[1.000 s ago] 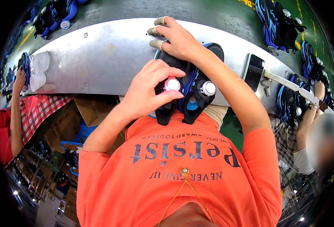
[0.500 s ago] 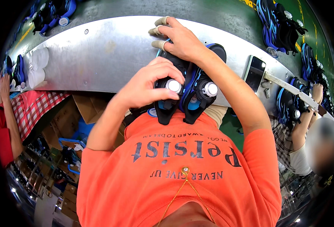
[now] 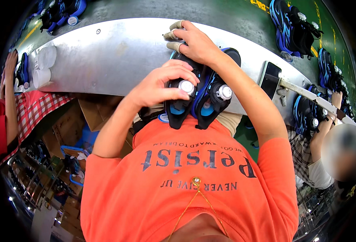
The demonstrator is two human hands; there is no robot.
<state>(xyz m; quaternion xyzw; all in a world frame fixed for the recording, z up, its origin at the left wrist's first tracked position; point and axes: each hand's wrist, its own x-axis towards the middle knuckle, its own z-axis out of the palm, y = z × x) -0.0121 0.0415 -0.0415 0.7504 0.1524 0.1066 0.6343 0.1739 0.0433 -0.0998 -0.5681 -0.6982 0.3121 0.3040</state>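
Observation:
Two dark shoes with blue trim lie side by side, heels toward me. The left shoe (image 3: pixel 179 108) and the right shoe (image 3: pixel 213 105) each carry a white round knob on a black base. My left hand (image 3: pixel 162 82) curls about the left shoe's knob (image 3: pixel 186 87), thumb on the near side and fingers on the far side. The right shoe's knob (image 3: pixel 224 92) is untouched. My right hand (image 3: pixel 196 43), with beige covers on several fingertips, bends over the left shoe's toe and hides most of it. Its forearm crosses above the right shoe.
The shoes rest on a long metal bench (image 3: pixel 97 72). A phone (image 3: pixel 270 80) lies right, beside a pale bar (image 3: pixel 307 95). White cups (image 3: pixel 42 77) stand at left. More shoes (image 3: pixel 281 30) sit beyond the bench, and co-workers' arms (image 3: pixel 12 97) show at both sides.
My left thumb has slid off the knob's top toward its near side. My right hand stays at the toe. The co-worker's hand at left has moved up, away from the shoe there.

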